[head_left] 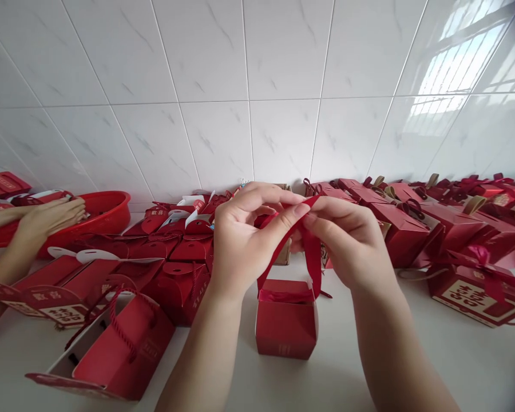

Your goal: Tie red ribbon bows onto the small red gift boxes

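Note:
A small red gift box [286,329] stands on the white table in front of me. From its top rises a dark red ribbon [313,257], both sides of which lead up to my hands. My left hand [257,229] pinches the ribbon between thumb and forefinger above the box. Right beside it, my right hand [343,232] also has its fingertips closed on the ribbon. The two hands nearly touch where the ribbon crosses, and the fingers partly hide that crossing.
An opened red box with a rope handle [124,343] lies at left front. More red boxes [189,252] crowd behind it. Another person's hands [51,220] reach over a red basin [120,206]. Rows of ribboned boxes [412,223] line the tiled wall [283,57]; one bow-tied box [480,286] sits right.

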`<action>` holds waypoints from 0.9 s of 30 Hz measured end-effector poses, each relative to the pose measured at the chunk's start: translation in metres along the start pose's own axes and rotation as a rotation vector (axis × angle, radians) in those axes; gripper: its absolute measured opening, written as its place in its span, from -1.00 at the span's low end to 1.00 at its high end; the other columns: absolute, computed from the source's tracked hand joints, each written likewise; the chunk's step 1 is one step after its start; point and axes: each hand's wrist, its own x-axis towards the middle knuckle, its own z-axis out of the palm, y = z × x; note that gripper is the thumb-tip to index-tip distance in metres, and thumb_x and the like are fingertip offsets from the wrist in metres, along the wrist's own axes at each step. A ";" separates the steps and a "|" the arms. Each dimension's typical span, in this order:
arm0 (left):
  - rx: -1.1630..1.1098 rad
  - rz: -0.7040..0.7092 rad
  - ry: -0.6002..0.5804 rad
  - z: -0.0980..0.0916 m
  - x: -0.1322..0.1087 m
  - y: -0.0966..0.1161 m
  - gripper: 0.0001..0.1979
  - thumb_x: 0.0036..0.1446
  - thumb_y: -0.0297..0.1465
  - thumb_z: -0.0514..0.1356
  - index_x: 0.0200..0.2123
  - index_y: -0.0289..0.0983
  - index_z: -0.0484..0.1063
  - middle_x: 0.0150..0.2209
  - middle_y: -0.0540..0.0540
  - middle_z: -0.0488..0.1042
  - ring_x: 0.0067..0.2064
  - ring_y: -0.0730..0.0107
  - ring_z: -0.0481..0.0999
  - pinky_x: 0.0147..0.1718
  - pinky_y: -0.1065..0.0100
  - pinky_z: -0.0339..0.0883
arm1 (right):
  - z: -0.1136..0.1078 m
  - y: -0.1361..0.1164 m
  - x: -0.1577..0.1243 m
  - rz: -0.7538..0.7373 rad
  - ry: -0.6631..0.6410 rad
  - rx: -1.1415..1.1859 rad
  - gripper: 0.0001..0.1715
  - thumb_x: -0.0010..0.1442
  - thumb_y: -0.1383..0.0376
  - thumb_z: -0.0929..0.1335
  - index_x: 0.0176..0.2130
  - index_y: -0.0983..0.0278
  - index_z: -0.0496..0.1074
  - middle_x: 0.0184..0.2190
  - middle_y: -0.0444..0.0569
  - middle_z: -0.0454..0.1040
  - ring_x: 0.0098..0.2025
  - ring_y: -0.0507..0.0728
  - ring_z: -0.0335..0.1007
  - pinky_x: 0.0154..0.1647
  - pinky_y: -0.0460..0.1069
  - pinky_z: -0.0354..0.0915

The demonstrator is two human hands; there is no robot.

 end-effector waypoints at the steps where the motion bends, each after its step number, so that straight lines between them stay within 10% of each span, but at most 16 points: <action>1: -0.002 -0.027 -0.008 0.000 0.000 0.000 -0.92 -0.04 -0.38 0.35 -0.42 -0.22 0.52 -0.36 -0.03 0.51 -0.35 0.42 0.53 -0.38 0.40 0.44 | -0.001 0.000 0.001 0.020 -0.037 0.044 -0.89 0.18 0.29 0.34 -0.33 0.25 0.49 -0.54 -0.12 0.45 -0.47 0.06 0.44 -0.48 -0.05 0.39; 5: 0.002 -0.070 -0.001 -0.001 0.000 -0.002 -0.68 -0.13 -0.35 0.41 -0.25 -0.19 0.49 -0.40 0.01 0.50 -0.42 0.45 0.51 -0.44 0.40 0.42 | -0.003 0.001 0.004 0.084 -0.082 0.114 -0.76 0.19 0.17 0.35 -0.41 0.27 0.44 -0.55 -0.13 0.44 -0.55 0.04 0.42 -0.52 -0.06 0.39; 16: 0.055 0.109 -0.023 0.000 0.001 -0.010 -0.86 -0.09 -0.45 0.38 -0.51 -0.19 0.46 -0.38 -0.04 0.46 -0.24 0.32 0.53 -0.18 0.22 0.47 | -0.008 0.004 0.009 0.296 -0.081 0.333 -0.68 0.22 0.09 0.33 -0.39 0.29 0.43 -0.58 -0.17 0.38 -0.63 -0.07 0.30 -0.60 -0.17 0.28; 27: -0.091 -0.371 -0.623 -0.022 0.011 -0.004 -0.88 0.16 -0.33 0.18 -0.35 -0.25 0.45 -0.32 -0.13 0.53 -0.17 0.27 0.54 -0.16 0.25 0.43 | -0.017 0.013 0.014 0.166 -0.115 0.158 -0.59 0.26 0.06 0.27 -0.46 0.27 0.40 -0.60 -0.15 0.30 -0.58 -0.03 0.17 -0.52 -0.09 0.24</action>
